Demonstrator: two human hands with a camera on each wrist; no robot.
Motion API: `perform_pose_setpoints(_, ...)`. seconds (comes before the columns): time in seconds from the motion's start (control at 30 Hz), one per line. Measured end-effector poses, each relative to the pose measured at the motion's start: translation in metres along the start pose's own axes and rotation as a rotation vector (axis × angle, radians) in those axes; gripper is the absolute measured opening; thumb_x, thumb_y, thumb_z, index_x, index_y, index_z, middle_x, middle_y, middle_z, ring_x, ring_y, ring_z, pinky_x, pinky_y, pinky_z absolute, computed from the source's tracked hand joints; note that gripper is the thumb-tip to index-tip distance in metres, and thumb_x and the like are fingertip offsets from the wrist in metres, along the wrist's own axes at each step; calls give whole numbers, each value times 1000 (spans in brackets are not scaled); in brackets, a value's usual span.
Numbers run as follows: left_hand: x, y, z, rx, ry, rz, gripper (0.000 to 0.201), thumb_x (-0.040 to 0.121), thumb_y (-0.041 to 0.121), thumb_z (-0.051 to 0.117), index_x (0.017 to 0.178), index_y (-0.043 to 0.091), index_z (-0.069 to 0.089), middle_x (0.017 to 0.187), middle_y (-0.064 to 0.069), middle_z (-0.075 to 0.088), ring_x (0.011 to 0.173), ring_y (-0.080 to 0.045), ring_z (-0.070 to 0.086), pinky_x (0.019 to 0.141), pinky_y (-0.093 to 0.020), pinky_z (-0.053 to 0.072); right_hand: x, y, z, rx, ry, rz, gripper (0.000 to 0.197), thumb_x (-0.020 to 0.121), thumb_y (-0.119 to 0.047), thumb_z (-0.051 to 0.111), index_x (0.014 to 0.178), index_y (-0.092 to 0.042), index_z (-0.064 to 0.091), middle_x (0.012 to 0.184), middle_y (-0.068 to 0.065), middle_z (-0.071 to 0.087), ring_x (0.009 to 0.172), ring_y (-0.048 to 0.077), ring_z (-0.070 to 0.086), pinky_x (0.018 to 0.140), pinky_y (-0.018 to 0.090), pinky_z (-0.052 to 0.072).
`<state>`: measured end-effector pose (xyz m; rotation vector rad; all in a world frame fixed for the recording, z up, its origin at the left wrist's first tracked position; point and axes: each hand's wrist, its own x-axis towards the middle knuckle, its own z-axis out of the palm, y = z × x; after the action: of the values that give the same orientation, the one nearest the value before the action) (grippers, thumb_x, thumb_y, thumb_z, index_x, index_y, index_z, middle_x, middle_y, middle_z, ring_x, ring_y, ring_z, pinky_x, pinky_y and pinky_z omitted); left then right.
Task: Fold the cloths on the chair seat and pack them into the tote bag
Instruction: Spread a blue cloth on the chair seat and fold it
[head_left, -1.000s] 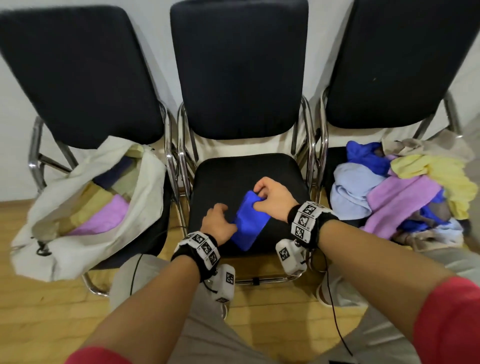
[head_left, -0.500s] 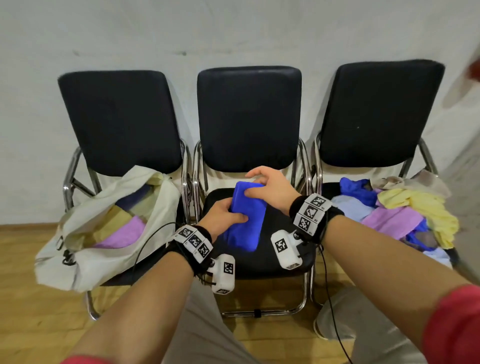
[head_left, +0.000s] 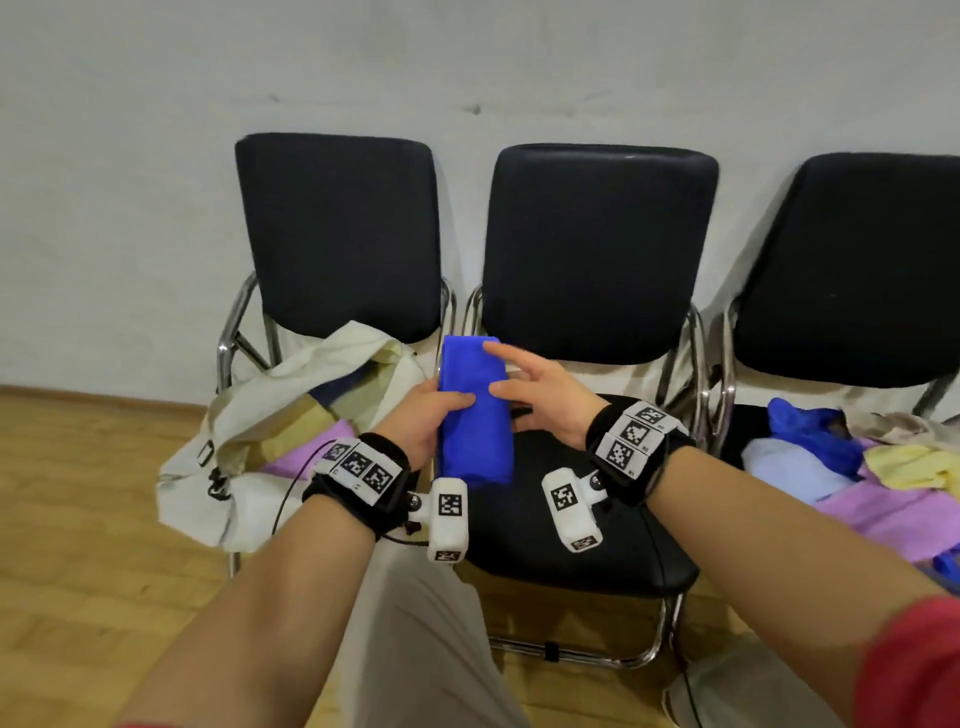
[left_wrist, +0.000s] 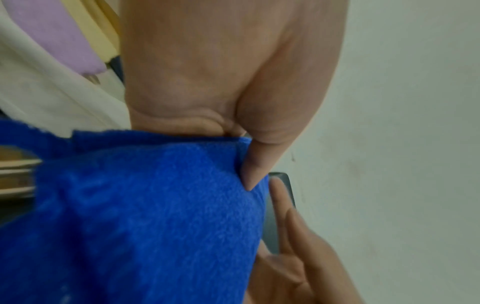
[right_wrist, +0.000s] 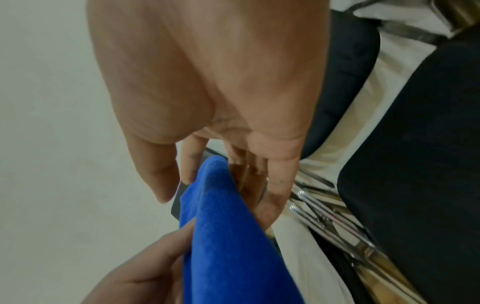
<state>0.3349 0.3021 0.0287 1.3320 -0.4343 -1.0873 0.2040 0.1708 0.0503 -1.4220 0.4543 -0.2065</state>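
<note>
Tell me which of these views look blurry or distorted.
Head view: wide-angle bend, chairs lean outward, red sleeve smeared at the edge. Left wrist: blue cloth soft, close. Right wrist: chair frame streaked by motion; right hand fairly clear.

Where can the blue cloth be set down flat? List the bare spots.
Bare: the middle chair seat, between the two wrist cameras and its front edge. Crowded: the right chair's seat under the cloth pile; the left chair, filled by the tote bag.
</note>
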Motion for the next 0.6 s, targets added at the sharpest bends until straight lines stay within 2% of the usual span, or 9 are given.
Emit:
perform_pose_setpoints(0.1, 5, 2, -29, -20, 24, -33, 37, 95, 6, 61, 131, 8, 58, 120, -15, 70, 107, -31, 68, 81, -42, 59, 25, 12, 19, 43, -57, 66, 41, 96, -10, 62, 133, -28, 62, 131, 5, 63, 116, 24, 65, 91, 49, 57)
perform_pose_setpoints(0.2, 9, 4, -53, -11, 42, -63, 33, 95, 5, 60, 128, 8, 60, 120, -16, 69, 106, -31, 68, 84, -43, 59, 51, 26, 37, 129, -109, 133, 42, 94, -7, 63, 133, -25, 63, 132, 5, 63, 116, 26, 66, 86, 47, 59)
perform_pose_setpoints(0.37, 18, 4, -93, -16, 148, -117, 21, 97, 6, 56, 115, 7, 65, 111, -16, 71, 94, -28, 69, 76, -39, 58, 93, 44, 64, 186, -106, 198, 49, 90, 4, 65, 130, -23, 63, 132, 9, 63, 113, 29, 67, 79, 45, 60)
perform_pose_setpoints(0.43, 26, 5, -113, -36, 214, -126, 19, 99, 6, 51, 113, 8, 64, 106, -14, 68, 86, -24, 65, 60, -30, 56, 109, 47, 72, 178, -53, 232, 48, 89, 7, 64, 126, -23, 63, 131, 11, 63, 113, 30, 67, 78, 44, 61)
perform_pose_setpoints(0.5, 34, 6, -136, -109, 346, -93, 25, 98, 1, 47, 119, 9, 59, 90, -11, 61, 71, -19, 56, 42, -21, 43, 126, 50, 79, 171, -11, 287, 50, 89, 9, 62, 130, -19, 60, 129, 13, 64, 111, 29, 67, 73, 40, 61)
perform_pose_setpoints(0.53, 40, 6, -148, -148, 414, -74, 31, 96, -1, 46, 122, 12, 56, 86, -9, 58, 66, -18, 52, 41, -20, 38, 134, 52, 82, 159, 0, 316, 51, 89, 9, 62, 133, -17, 59, 128, 14, 64, 108, 29, 67, 69, 37, 60)
perform_pose_setpoints(0.6, 50, 6, -169, -199, 487, -29, 38, 94, -3, 46, 123, 20, 57, 87, -6, 58, 66, -17, 52, 51, -26, 42, 152, 57, 88, 134, 8, 368, 53, 88, 10, 62, 134, -16, 59, 128, 15, 64, 105, 29, 67, 65, 33, 59)
